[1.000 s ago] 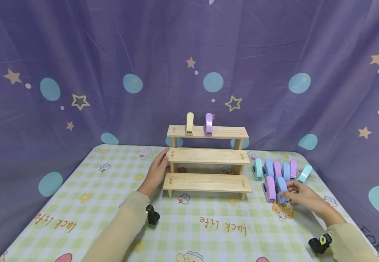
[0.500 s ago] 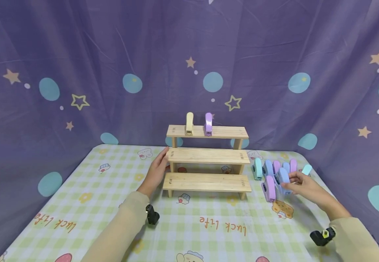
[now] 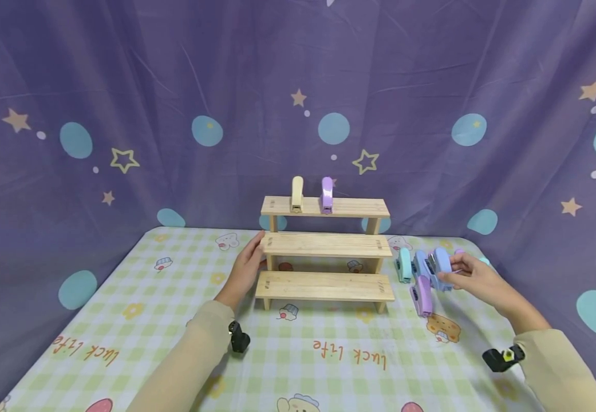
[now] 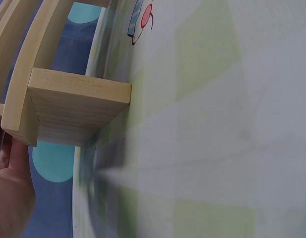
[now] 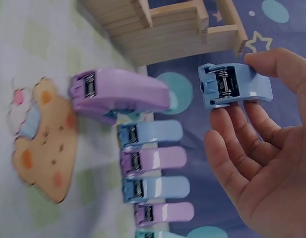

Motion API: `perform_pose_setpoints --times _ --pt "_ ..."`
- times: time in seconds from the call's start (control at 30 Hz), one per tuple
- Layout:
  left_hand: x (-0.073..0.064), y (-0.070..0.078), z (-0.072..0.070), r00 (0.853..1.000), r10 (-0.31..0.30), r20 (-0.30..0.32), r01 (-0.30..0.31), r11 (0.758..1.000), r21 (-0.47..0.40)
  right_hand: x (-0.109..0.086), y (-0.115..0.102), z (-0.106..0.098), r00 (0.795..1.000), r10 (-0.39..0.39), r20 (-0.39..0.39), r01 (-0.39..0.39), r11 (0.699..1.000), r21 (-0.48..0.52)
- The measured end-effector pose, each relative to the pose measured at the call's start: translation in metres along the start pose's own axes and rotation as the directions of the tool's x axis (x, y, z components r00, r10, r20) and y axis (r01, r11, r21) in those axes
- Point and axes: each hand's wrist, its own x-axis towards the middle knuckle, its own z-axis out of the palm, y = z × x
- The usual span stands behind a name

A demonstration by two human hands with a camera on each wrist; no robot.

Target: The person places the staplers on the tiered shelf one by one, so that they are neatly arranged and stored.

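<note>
Right hand (image 3: 485, 287) pinches blue stapler (image 3: 442, 264) — swung low, it could topple lilac stapler (image 3: 422, 297), seven o'clock; left hand (image 3: 243, 272) — grip unclear.

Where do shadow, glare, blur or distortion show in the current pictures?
Head view: light fairly even, a soft shadow on the tablecloth beside the right sleeve; left wrist view: boards of the wooden stand look bowed, a dark, blurry shadow beside it; right wrist view: pale glare on the row of clips, the blue clip in the right hand fairly crisp.
</note>
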Motion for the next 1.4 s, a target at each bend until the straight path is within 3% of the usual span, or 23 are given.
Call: perform_pose_setpoints --times 0.6,1.17,1.4 --pt "0.001 -0.003 -0.001 1.000 -0.005 0.006 0.005 1.000 0.005 0.024 -0.050 -0.006 0.998 -0.053 -0.017 0.054 0.998 0.019" --pt "0.002 -0.004 -0.001 1.000 0.006 0.000 -0.006 1.000 -0.023 0.065 -0.097 0.011 0.994 -0.106 -0.003 0.106 0.989 0.101" --pt "0.000 0.002 -0.002 0.999 -0.023 0.027 0.024 0.999 -0.039 0.084 -0.116 0.019 0.993 -0.116 -0.013 0.116 0.982 0.150"
